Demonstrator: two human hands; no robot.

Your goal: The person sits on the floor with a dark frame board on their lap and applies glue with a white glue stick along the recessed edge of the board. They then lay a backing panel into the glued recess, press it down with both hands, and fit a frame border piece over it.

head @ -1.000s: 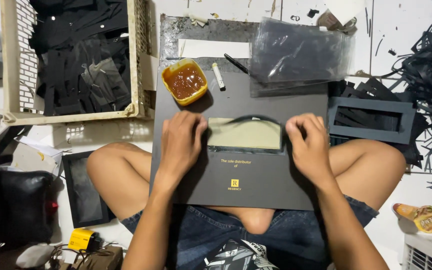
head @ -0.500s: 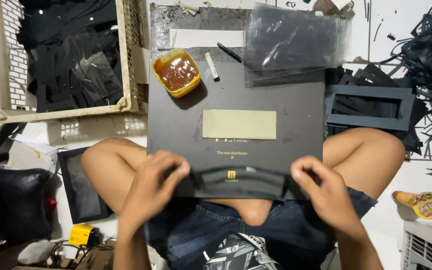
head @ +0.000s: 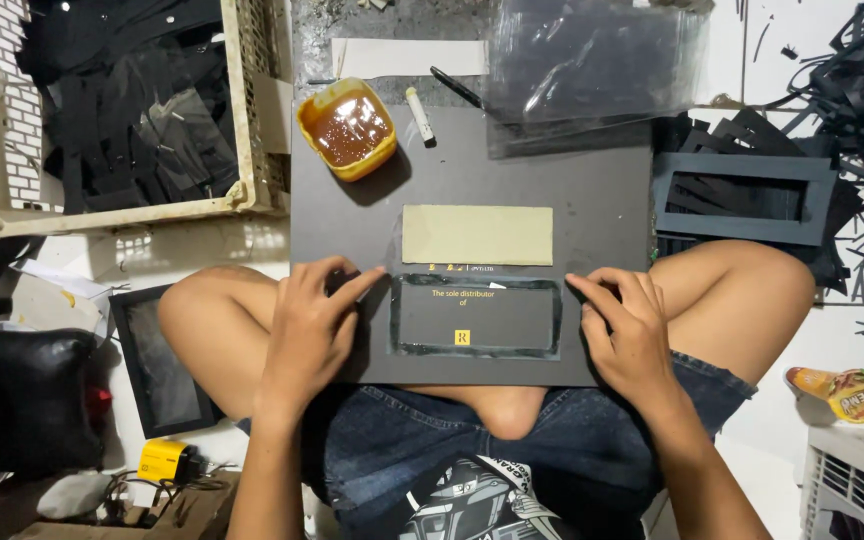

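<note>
A dark grey board (head: 592,200) rests across my lap. On it lies a thin black rectangular frame (head: 475,284), shiny along its edges, around small yellow print. My left hand (head: 314,325) lies flat at the frame's left end, index finger touching its corner. At the frame's right end my right hand (head: 629,335) rests with its fingertips on the edge. A beige card strip (head: 477,235) lies just above the frame. Neither hand grips anything.
A yellow tub of brown glue (head: 349,128), a white stick (head: 419,113) and a black pen (head: 455,86) sit at the board's far edge. Clear plastic sleeves (head: 592,60) lie top right, stacked black frames (head: 742,198) at right, and a crate of black pieces (head: 122,100) at left.
The black frame came off the beige strip, was lifted toward me in both hands, and now lies flat on the board below the strip. Both hands rest at its ends.
</note>
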